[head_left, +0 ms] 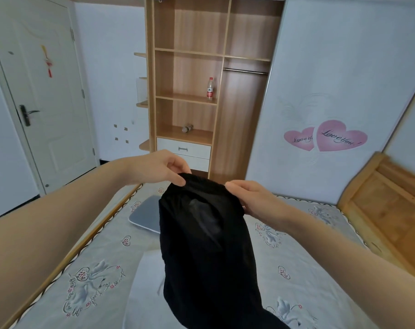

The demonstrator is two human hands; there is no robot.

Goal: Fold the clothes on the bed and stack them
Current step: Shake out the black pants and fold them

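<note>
A black garment [205,248] is held up in the air above the bed [303,252], its top edge raised between the two hands and the rest hanging down towards the lower edge of the view. The top edge is pinched by the left hand [164,166] at its left corner, the thumb and fingers [178,180] being closed on the cloth. The right corner is gripped by the right hand [251,198], whose thumb is laid over the hem while the remaining fingers are curled behind the fabric. Both forearms are stretched forward from the lower corners of the view.

Under the hanging cloth a white garment [144,279] is spread flat on the mattress, partly covered from sight by the black one. A flat grey board [145,213] is seen lying on the bed farther away, just left of the raised cloth. The mattress is patterned with embroidered hearts and swans, and a wooden headboard [389,210] is set at its right side.

Beyond the bed an open wooden wardrobe [192,91] is seen, with a plastic bottle [210,88] standing upright on one shelf and a small object lying on the shelf below it. A white sliding panel with pink hearts [326,137] is found to its right, and a white door [42,91] to its left
</note>
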